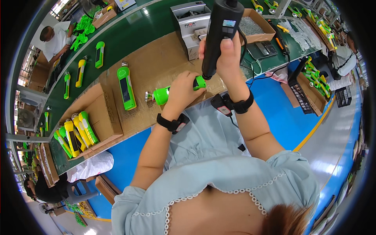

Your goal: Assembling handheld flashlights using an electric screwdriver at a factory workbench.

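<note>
My left hand is closed around a green flashlight lying on its side on the cardboard sheet. A shiny silver reflector sticks out at the flashlight's left end. My right hand grips a black electric screwdriver, held upright. The screwdriver's lower tip meets or almost meets the green right end of the flashlight; exact contact is hard to tell. Left of my left hand lies another green flashlight with a dark panel and yellow-green sides.
A cardboard box of green and yellow flashlights stands at the left. More flashlights lie on the green bench beyond. A grey metal machine and a box of small screws stand at the back. Other people sit nearby.
</note>
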`<control>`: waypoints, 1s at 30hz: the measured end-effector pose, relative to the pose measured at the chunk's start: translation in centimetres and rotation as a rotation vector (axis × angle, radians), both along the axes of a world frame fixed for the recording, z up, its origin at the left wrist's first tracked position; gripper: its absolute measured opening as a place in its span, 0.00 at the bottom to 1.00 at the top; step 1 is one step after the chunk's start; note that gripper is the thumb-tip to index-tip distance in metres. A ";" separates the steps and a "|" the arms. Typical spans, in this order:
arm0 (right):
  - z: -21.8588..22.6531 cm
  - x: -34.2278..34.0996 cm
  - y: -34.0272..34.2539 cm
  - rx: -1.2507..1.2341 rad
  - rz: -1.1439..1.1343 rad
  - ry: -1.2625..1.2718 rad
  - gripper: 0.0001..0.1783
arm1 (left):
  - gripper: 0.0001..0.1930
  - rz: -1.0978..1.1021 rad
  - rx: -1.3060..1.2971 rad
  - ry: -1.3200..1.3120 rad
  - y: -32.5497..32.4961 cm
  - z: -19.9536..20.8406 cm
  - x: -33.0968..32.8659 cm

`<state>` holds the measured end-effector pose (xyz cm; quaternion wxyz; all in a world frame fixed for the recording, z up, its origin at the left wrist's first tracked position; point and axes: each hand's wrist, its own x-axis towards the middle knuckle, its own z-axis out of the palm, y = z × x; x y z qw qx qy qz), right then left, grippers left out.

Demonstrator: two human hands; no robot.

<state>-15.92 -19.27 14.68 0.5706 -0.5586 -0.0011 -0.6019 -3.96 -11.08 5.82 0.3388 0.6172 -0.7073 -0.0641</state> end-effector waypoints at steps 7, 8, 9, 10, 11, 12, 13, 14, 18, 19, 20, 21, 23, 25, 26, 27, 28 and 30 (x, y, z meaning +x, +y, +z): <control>-2.0 -0.6 0.7 -0.002 0.006 0.061 0.34 | 0.19 -0.014 0.050 0.017 0.5 0.0 -0.2; -2.4 -0.5 0.8 -0.002 0.006 0.062 0.34 | 0.19 -0.015 0.057 0.017 0.5 -0.1 -0.1; -3.0 -0.3 0.9 0.030 -0.008 0.068 0.35 | 0.18 -0.017 0.066 0.018 0.5 -0.2 -0.1; -3.4 -0.2 1.0 0.064 -0.022 0.075 0.35 | 0.18 -0.018 0.068 0.021 0.5 -0.3 -0.1; -3.4 -0.1 0.9 0.066 -0.021 0.079 0.35 | 0.18 -0.026 0.062 0.027 0.4 -0.3 0.0; -3.5 0.1 0.8 0.068 -0.024 0.076 0.35 | 0.18 -0.034 0.057 0.034 0.3 -0.4 0.1; -3.6 0.2 0.8 0.072 -0.027 0.074 0.36 | 0.18 -0.033 0.061 0.040 0.2 -0.6 0.2; -3.4 0.1 0.8 0.065 -0.028 0.069 0.36 | 0.18 -0.042 0.053 0.044 0.1 -0.3 0.3; -3.1 0.5 1.0 0.051 -0.019 0.052 0.37 | 0.19 -0.049 0.053 0.041 -0.1 0.3 0.6; -3.1 0.8 1.2 0.053 -0.014 0.037 0.37 | 0.19 -0.043 0.050 0.037 -0.2 0.3 0.7; -3.2 1.1 1.4 0.076 -0.050 0.043 0.38 | 0.19 -0.041 0.052 0.043 -0.1 0.1 0.9; -3.2 1.2 1.6 0.098 -0.084 0.047 0.39 | 0.20 -0.036 0.052 0.045 -0.1 0.0 1.0; -3.4 1.0 1.5 0.112 -0.091 0.065 0.41 | 0.21 -0.033 0.023 0.046 0.1 0.0 0.7; -3.2 0.3 1.4 0.090 -0.066 0.109 0.42 | 0.21 -0.060 0.019 0.069 -0.1 -0.1 0.4; -3.1 0.5 1.6 0.085 -0.073 0.114 0.43 | 0.21 -0.054 0.016 0.065 -0.1 -0.5 0.4; -2.9 0.3 1.7 0.082 -0.091 0.124 0.44 | 0.21 -0.059 0.013 0.065 -0.2 -0.6 0.1; -2.8 0.3 1.5 0.086 -0.085 0.131 0.45 | 0.21 -0.052 0.019 0.063 -0.2 -0.7 0.1; -2.4 -0.3 1.5 0.131 -0.043 0.178 0.46 | 0.22 -0.051 0.015 0.062 0.0 -0.2 -0.1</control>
